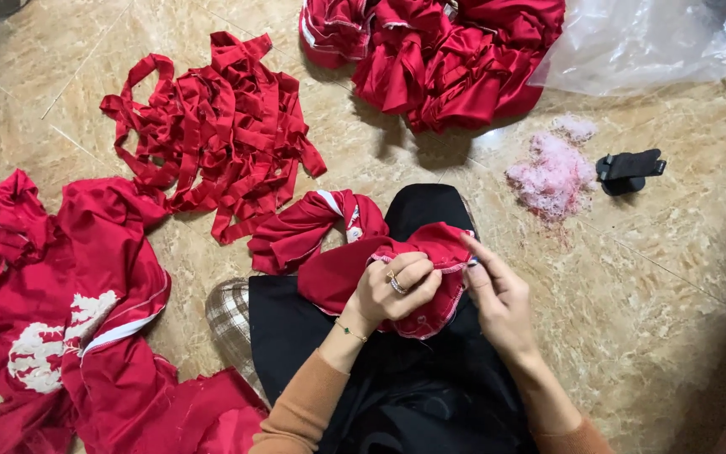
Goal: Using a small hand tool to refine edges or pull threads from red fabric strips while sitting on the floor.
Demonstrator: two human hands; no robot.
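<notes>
Red satin garment point(355, 265) with white trim, bunching at lower centre of the frame; left hand point(397, 290) clenching its fold, right hand point(497, 294) pinching its hem.

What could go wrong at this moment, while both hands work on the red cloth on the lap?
1. The left hand bunches the red garment tightly, hiding the seam; the right hand picking at its white-trimmed edge may tear the fabric.
2. The pink thread fluff lies loose on the floor and may scatter onto the garment piles.
3. The pile of red strips is close by, so the trailing cloth could tangle with it.
</notes>
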